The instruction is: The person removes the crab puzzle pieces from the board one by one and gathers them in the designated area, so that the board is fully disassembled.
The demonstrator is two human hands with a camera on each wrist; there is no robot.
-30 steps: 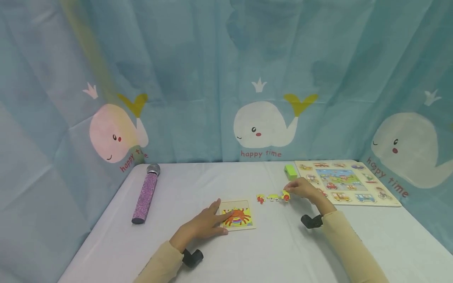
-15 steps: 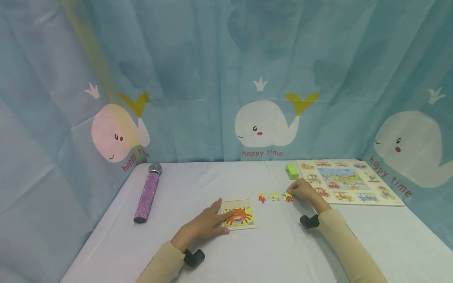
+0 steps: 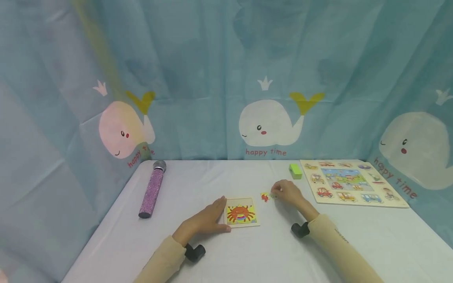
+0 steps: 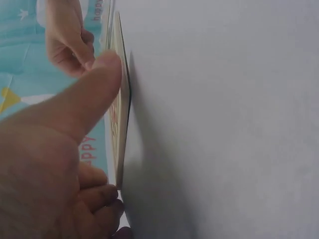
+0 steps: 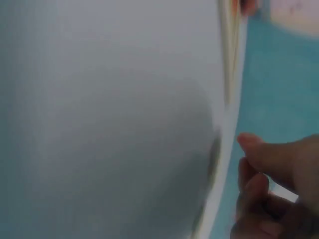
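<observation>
A small wooden tray puzzle [image 3: 242, 212] showing an orange crab lies flat on the white table; its top strip is bare wood. My left hand [image 3: 209, 218] rests along the tray's left side, thumb at the lower corner and fingers at the upper one. To the right of the tray lies a red and yellow puzzle piece [image 3: 265, 197]. My right hand [image 3: 286, 192] hovers over another puzzle piece [image 3: 274, 195], fingers loosely curled. In the right wrist view, nothing shows between the thumb [image 5: 251, 142] and fingers. The third piece is hidden by this hand.
A larger wooden vehicle puzzle board [image 3: 308, 184] lies at the back right, with a green block [image 3: 295, 171] beside it. A purple glittery microphone [image 3: 152, 192] lies at the left. A blue whale-print curtain [image 3: 191, 78] stands behind the table.
My right hand has let go of the rightmost puzzle piece and moved left over the middle one. My left index finger has drawn back off the crab picture to the tray's edge.
</observation>
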